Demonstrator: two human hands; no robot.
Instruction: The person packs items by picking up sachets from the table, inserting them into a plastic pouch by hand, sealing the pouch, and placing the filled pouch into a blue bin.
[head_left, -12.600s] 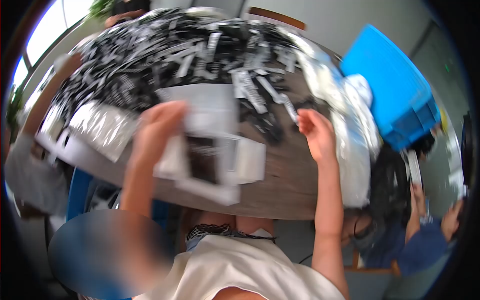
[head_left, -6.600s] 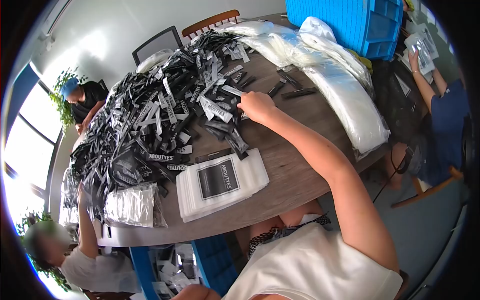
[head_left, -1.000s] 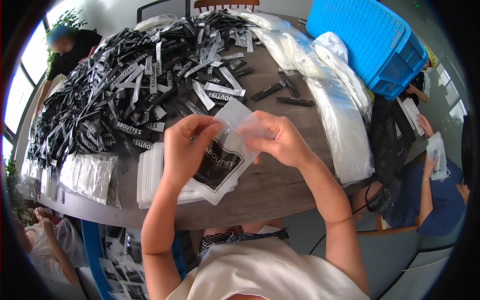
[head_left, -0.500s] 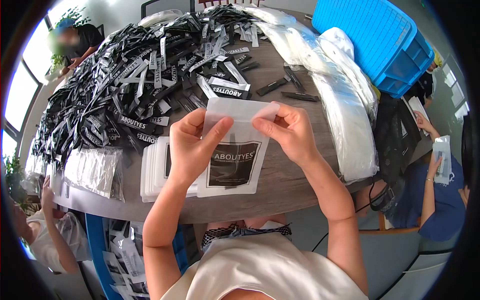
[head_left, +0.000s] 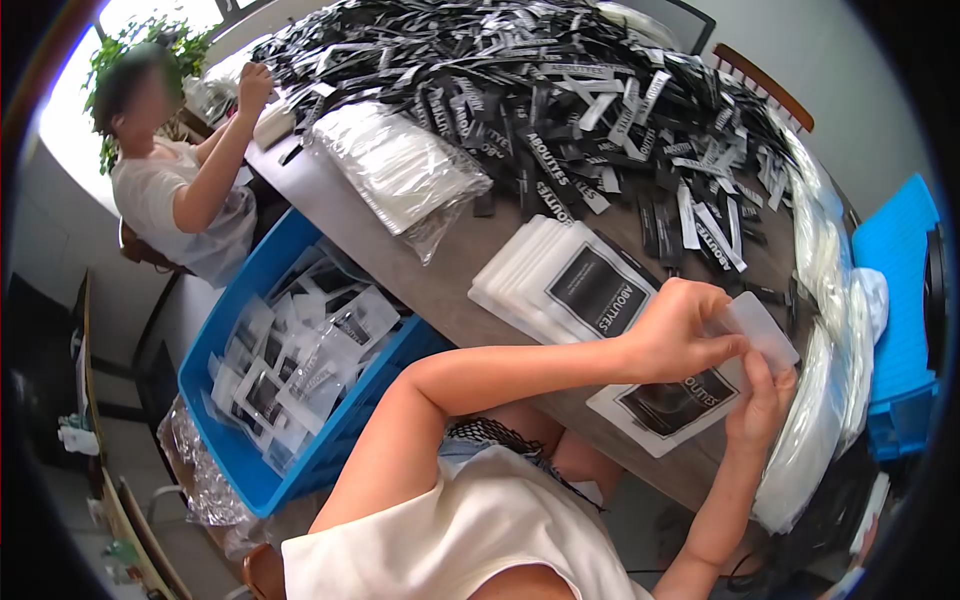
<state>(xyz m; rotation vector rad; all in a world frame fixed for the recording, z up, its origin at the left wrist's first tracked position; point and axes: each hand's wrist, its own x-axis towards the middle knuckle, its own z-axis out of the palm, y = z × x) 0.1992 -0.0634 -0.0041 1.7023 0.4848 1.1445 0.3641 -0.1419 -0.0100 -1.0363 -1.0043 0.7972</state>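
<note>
A frosted pouch with a black printed ABOUTYES panel is held between my two hands over the table's front edge. My left hand is closed on its upper edge, thumb and fingers pinching it. Gripping the same top end, my right hand is closed close to the left one. A dark slim shape shows faintly inside the pouch. Beside my left hand lies a stack of similar pouches, the top one showing its black label. Beyond it spreads a big heap of black and silver stick packets.
A blue bin with filled pouches stands below the table edge at left. A plastic-wrapped bundle lies on the table. Long clear bags line the right side near a blue crate. A co-worker sits at far left.
The view has swung left, bringing the blue bin and the co-worker more fully into sight. Both hands still hold the pouch's top, now closer together.
</note>
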